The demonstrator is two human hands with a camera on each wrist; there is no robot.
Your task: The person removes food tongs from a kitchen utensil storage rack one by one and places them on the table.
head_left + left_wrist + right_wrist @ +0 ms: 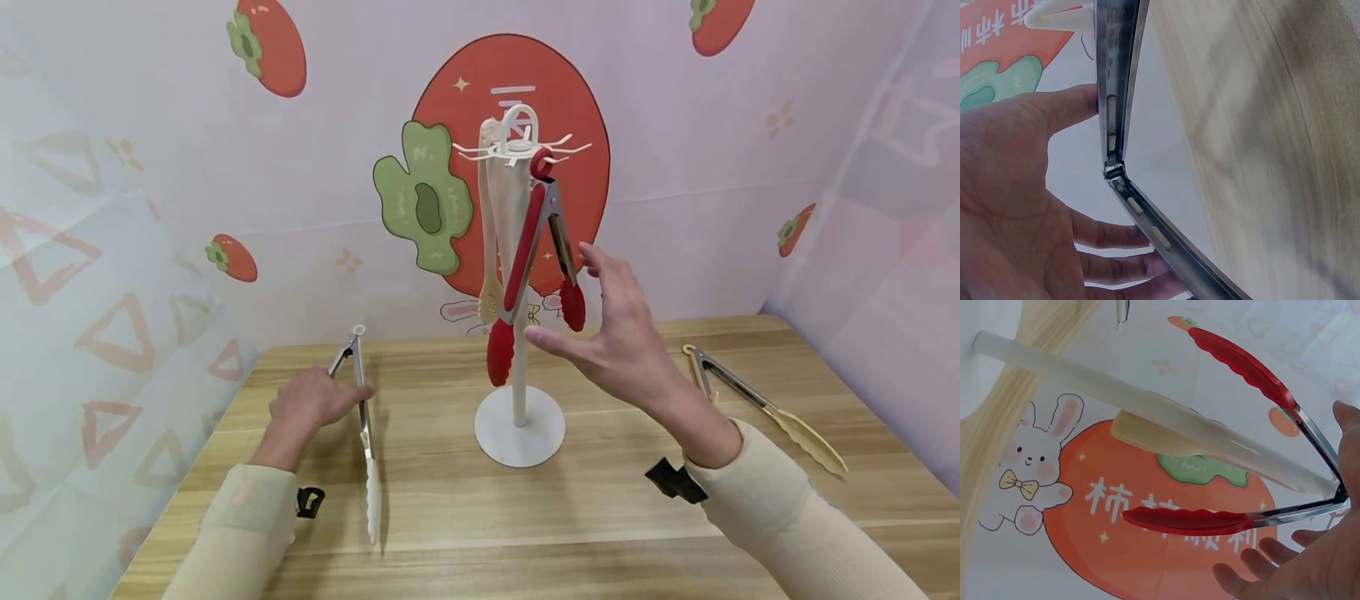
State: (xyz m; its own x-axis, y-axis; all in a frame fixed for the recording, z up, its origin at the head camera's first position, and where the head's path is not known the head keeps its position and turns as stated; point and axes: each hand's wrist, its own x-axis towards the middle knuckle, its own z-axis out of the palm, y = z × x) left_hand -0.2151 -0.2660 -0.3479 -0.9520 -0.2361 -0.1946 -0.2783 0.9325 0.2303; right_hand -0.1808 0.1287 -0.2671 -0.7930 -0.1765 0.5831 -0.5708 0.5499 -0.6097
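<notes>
My left hand holds a pair of steel tongs with white tips at the left of the table, its legs spread. In the left wrist view the thumb touches one metal leg and the fingers lie against the other. A pair of red tongs hangs spread by its ring from a hook of the white rack. Beside these tongs is my right hand, thumb and fingers spread apart. In the right wrist view both red tips show, with the rack's pole behind.
A cream-coloured utensil hangs at the rack's back left. Tongs with beige tips lie on the wooden table at the right. A printed cloth stands behind and at both sides.
</notes>
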